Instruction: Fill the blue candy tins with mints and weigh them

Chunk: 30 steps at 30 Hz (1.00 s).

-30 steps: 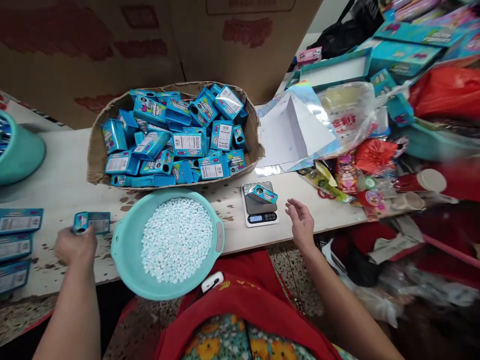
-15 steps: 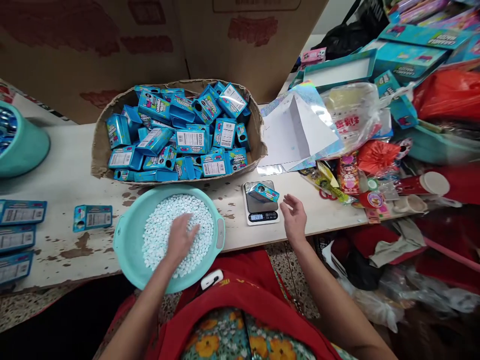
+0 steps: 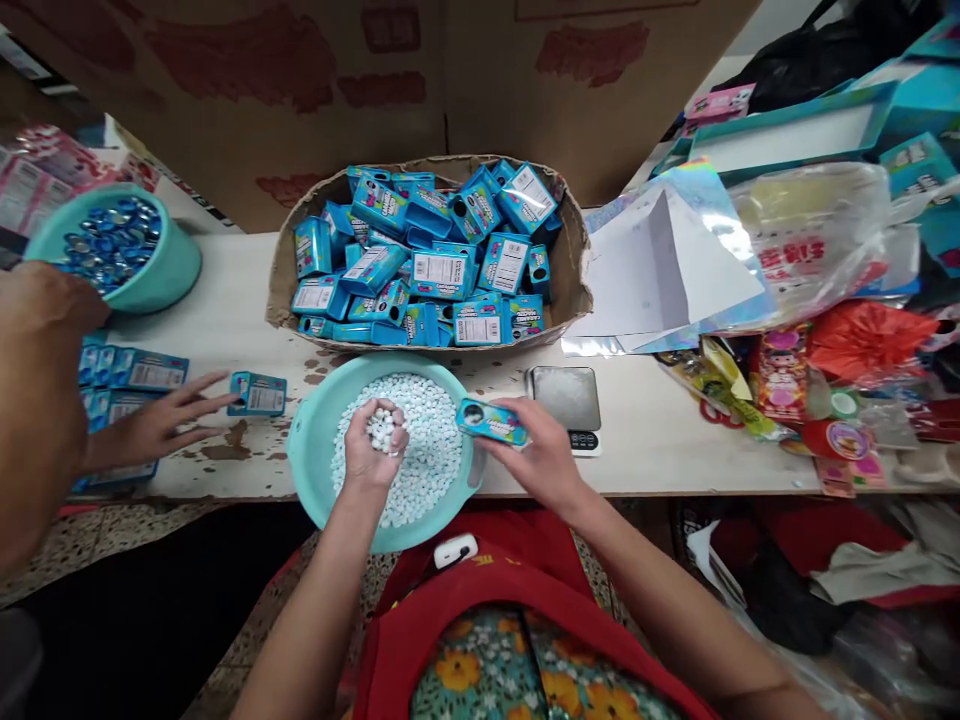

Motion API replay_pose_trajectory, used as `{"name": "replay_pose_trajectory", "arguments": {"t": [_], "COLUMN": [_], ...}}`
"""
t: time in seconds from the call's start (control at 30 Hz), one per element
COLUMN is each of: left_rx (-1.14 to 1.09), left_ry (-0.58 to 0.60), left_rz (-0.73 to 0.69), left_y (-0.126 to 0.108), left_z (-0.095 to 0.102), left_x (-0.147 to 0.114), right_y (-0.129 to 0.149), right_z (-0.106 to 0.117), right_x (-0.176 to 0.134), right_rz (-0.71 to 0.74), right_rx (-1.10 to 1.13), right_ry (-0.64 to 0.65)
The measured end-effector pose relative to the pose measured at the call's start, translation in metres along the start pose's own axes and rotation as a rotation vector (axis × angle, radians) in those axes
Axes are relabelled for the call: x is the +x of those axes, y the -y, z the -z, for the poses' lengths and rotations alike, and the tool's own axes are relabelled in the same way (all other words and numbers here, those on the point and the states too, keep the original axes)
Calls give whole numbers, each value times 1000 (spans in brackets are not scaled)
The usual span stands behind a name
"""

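Cupping white candies (image 3: 384, 432) in the curled left hand (image 3: 365, 458), over the bowl (image 3: 303, 485); pinching a blue box (image 3: 491, 421) in the right hand (image 3: 547, 455). Probably at filling; next, needs slow pouring.

A large brown cardboard carton (image 3: 487, 60) is standing at the rear. A creased white paper sheet (image 3: 626, 275) is lying near a red-printed clear plastic bag (image 3: 814, 225).

Head-worn view, facing forward and down, close over the table (image 3: 649, 445)
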<state>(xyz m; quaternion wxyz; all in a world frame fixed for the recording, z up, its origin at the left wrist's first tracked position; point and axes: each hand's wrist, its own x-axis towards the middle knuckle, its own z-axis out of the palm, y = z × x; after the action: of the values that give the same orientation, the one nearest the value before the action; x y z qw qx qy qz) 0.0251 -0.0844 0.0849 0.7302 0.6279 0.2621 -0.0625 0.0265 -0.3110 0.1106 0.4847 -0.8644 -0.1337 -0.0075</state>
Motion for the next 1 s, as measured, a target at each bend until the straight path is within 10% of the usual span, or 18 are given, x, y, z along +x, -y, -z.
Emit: {"name": "replay_pose_trajectory", "arguments": {"t": [0.3,0.6,0.83,1.0], "left_rx": [-434,-421,740,840], "left_ry": [-190,-187,-191,-286], "left_rz": [-313,-161,-190,-498], "left_y": [-35,-37,4,-24], "left_z": [-36,-28,25,-5], "left_x": [-22,-9,13,35], "right_y": [26,17,6,-21], "right_z": [-56,-48,-19,20], "right_x": [9,12,15,11], "right_rz": [91,38,23,-55], "right_rx": [-290,-172,85,117], "right_ry": [263,223,79,-86]}}
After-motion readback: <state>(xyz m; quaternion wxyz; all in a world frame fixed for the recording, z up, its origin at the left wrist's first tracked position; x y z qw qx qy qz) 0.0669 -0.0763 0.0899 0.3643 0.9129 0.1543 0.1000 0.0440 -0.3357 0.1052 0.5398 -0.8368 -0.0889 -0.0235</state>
